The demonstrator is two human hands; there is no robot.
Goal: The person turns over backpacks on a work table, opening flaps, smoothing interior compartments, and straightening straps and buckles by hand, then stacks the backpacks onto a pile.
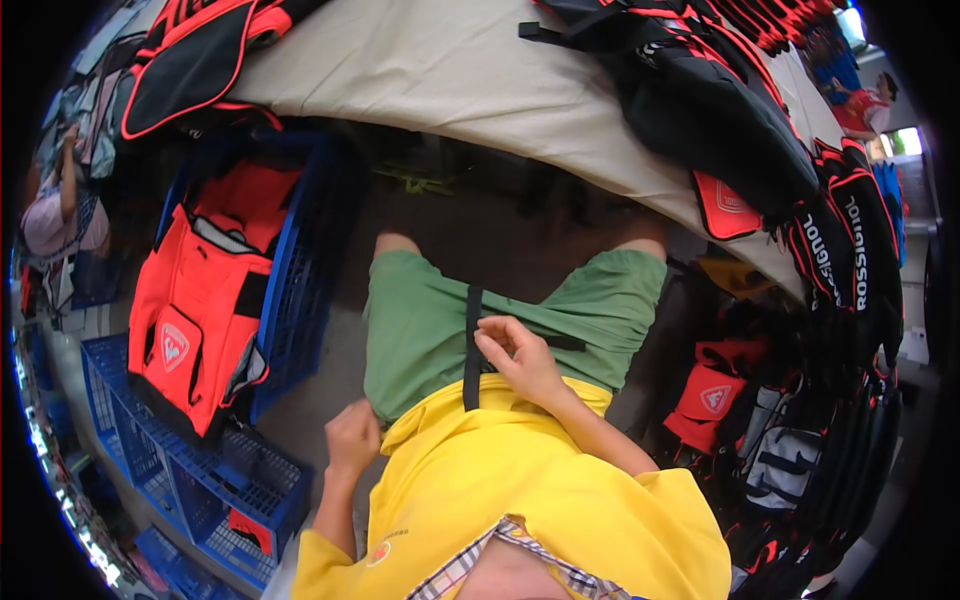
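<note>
A narrow black strap [473, 365] lies lengthwise over the lap, flat and smooth-edged, running from the soft, creased green shorts [415, 330] onto the hem of the yellow shirt [540, 455]. A second short black piece [566, 343] lies crosswise on the shorts, partly behind the right hand [520, 358]. That hand is over the lap with its fingers curled and the thumb close to the index finger, leaving a small rounded gap; its fingertips are at the strap's right edge, but I cannot tell whether they pinch it. The left hand [354, 436] is loosely closed beside the left edge of the shorts and shirt hem; whether it has hold of anything cannot be told.

On the left, a blue plastic crate [290, 270] with latticed walls holds a bright red fabric bag [190, 320] with black trim and a pale shield emblem. Nearer on the left are more blue lattice crates [240, 490]. Beyond the knees, a table [400, 75] under wrinkled cream cloth curves across the far side, bearing dark bags [700, 110] with red edging. On the right, black ROSSIGNOL bags [860, 235] are packed close together; nearer are a red bag [708, 395] and a grey bag [783, 465] with black straps. One person [65, 220] is at the far left.
</note>
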